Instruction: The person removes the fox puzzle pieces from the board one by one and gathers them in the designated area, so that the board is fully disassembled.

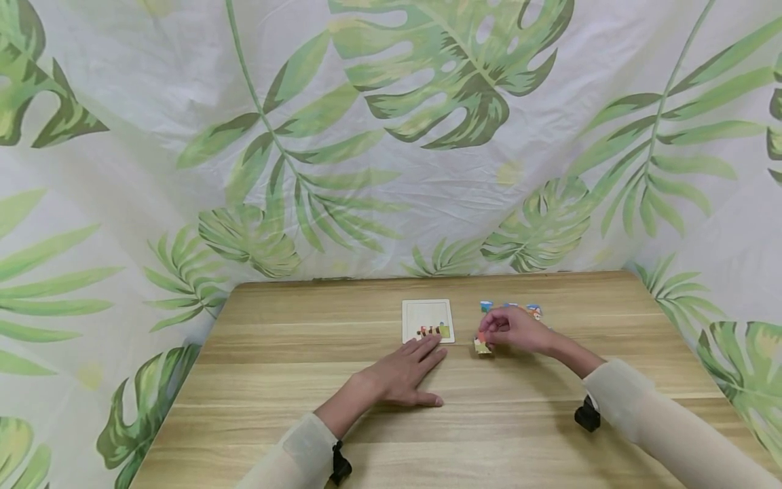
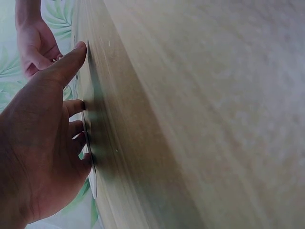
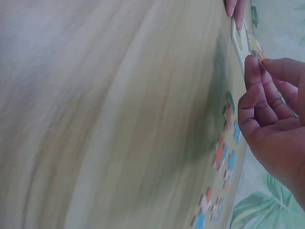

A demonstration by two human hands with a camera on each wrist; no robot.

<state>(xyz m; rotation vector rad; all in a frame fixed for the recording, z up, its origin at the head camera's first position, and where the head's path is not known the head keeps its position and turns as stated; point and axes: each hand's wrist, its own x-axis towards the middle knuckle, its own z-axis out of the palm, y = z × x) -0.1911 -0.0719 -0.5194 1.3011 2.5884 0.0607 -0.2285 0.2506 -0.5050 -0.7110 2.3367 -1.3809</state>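
A square white puzzle tray [image 1: 421, 312] lies on the wooden table, with a few joined pieces [image 1: 435, 331] along its bottom edge. My left hand [image 1: 403, 373] rests with fingers extended at the tray's near edge, thumb spread out to the side. Just right of the tray, my right hand [image 1: 516, 331] pinches a puzzle piece [image 1: 482, 346] between thumb and fingertips. That piece shows yellowish and red parts and is held above the tabletop. In the right wrist view, thumb and index fingertip meet on the piece [image 3: 256, 46].
Several loose puzzle pieces [image 3: 220, 152] in blue, red and white lie in rows on the table to the right, partly hidden behind the right hand in the head view. A leaf-patterned cloth [image 1: 427, 190] hangs behind the table's far edge.
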